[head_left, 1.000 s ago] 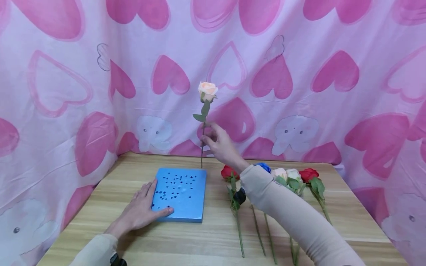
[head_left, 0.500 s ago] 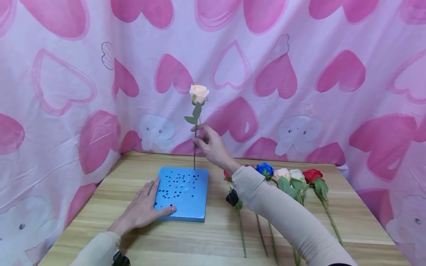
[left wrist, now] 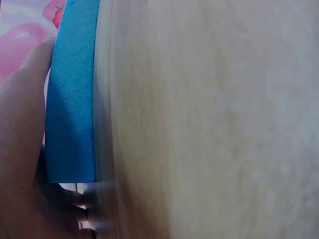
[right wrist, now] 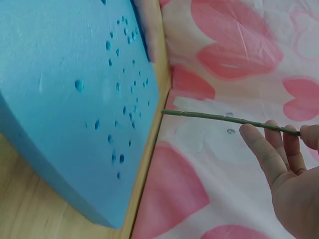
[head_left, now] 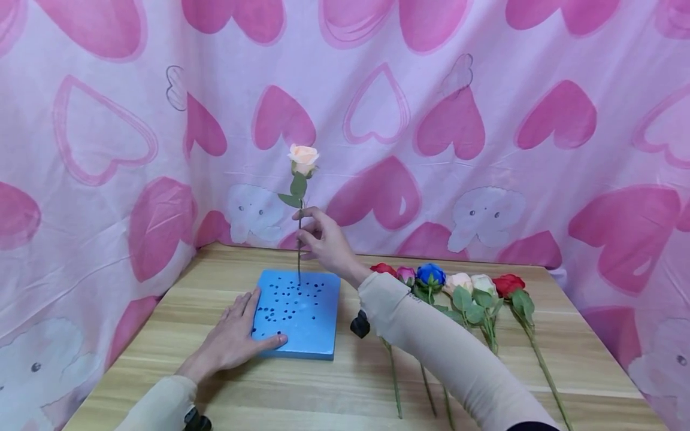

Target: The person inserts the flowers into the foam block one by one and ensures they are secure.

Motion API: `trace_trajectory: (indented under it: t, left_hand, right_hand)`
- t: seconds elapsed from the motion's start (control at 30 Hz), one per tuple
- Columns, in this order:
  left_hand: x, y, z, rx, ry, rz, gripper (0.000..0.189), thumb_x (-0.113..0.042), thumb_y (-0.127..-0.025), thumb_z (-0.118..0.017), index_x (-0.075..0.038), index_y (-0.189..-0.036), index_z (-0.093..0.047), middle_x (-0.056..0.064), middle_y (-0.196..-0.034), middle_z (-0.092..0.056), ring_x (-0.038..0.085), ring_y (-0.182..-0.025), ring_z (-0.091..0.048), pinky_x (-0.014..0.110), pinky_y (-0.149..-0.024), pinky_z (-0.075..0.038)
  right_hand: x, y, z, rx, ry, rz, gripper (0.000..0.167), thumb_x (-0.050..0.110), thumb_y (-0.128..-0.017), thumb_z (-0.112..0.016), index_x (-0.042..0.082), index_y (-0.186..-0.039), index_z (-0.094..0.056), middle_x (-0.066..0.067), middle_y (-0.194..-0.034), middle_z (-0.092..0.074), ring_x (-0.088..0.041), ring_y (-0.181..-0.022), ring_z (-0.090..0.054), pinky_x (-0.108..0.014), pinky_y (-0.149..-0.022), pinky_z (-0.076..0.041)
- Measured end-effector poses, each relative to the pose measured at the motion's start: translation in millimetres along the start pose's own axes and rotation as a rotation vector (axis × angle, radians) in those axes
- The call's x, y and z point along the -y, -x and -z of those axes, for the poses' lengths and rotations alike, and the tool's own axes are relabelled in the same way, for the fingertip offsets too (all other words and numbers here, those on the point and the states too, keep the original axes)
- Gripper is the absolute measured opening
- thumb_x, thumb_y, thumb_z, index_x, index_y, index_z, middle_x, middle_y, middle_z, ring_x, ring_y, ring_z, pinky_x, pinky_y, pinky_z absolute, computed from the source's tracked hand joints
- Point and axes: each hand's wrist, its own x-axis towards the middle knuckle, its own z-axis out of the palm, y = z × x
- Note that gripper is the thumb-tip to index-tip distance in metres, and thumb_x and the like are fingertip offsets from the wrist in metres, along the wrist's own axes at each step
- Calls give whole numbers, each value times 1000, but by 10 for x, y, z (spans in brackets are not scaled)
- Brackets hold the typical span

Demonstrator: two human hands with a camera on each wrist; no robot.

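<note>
A pale peach rose (head_left: 303,157) stands nearly upright over a blue foam block (head_left: 302,338) dotted with small holes. My right hand (head_left: 330,246) pinches its stem between thumb and fingers. In the head view the stem's lower end overlaps the holes near the block's far side. The right wrist view shows the green stem (right wrist: 214,117) with its tip just off the foam's edge. My left hand (head_left: 229,335) rests along the block's left side, fingers extended and thumb on the top face. From the left wrist, only the block's side (left wrist: 72,99) and part of that hand show.
Several more roses lie on the wooden table (head_left: 226,395) to the right, among them a blue one (head_left: 430,274), a red one (head_left: 508,284) and a black one (head_left: 360,324). My right forearm covers some stems. A pink heart-print curtain (head_left: 366,179) hangs behind the table.
My right hand has carried the peach rose left and slightly down, from behind the block's far right corner to over the holes. The left hand stays on the block.
</note>
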Motion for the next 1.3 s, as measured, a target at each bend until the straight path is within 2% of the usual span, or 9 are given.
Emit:
trace_trajectory:
  t: [0.23,0.37,0.53,0.6,0.77,0.97,1.3]
  left_hand:
    - [-14,6,5,4,10,8,140,-92,-87,-65,-3,-178,-9,35,-180,-19,58,-166,-17,75,-133,-10]
    - [-5,16,3,8,13,13,139,-92,-87,-66,-3,-179,-9,34,-180,-19,57,-166,-17,75,-133,-11]
    - [7,16,-1,3,6,9,139,-92,-87,-65,-3,-178,-9,35,-180,-19,57,-166,-17,75,-133,-11]
    - [7,14,-1,3,6,12,140,-92,-87,-66,-3,-178,-9,35,-180,-19,58,-166,-17,75,-133,-11]
    - [0,9,-4,-2,6,12,141,-93,-86,-66,-2,-178,-9,36,-180,-19,58,-166,-17,75,-133,-11]
    - [-17,16,2,-4,17,11,141,-92,-86,-67,-2,-178,-9,35,-180,-18,57,-167,-16,75,-133,-11]
    - [1,8,-2,-9,20,12,141,-93,-86,-67,-3,-178,-9,35,-180,-17,56,-168,-15,74,-133,-10]
  right_hand:
    - [-46,-75,-169,5,-7,2,30,3,-113,-63,17,-140,-63,-12,-104,-78,-25,-95,-80,-54,-83,-70]
    - [-86,-124,-272,8,-34,-14,29,4,-113,-62,15,-140,-62,-11,-101,-78,-23,-93,-80,-57,-84,-69]
    - [-121,-169,-371,-7,-48,-21,26,4,-113,-62,17,-136,-64,-11,-98,-76,-22,-91,-78,-61,-88,-68]
    - [-134,-180,-400,-11,-42,-21,26,4,-114,-63,20,-134,-64,-10,-98,-76,-22,-92,-77,-58,-88,-68]
    - [-184,-205,-446,-30,-2,-19,25,7,-114,-63,22,-134,-65,-7,-97,-77,-20,-92,-78,-46,-82,-71]
    - [-247,-229,-483,-36,-15,-39,26,7,-114,-63,19,-136,-64,-8,-99,-76,-20,-93,-77,-60,-89,-68]
    - [-321,-267,-506,-45,13,-43,25,8,-115,-62,21,-136,-64,-5,-100,-77,-19,-93,-77,-52,-85,-70]
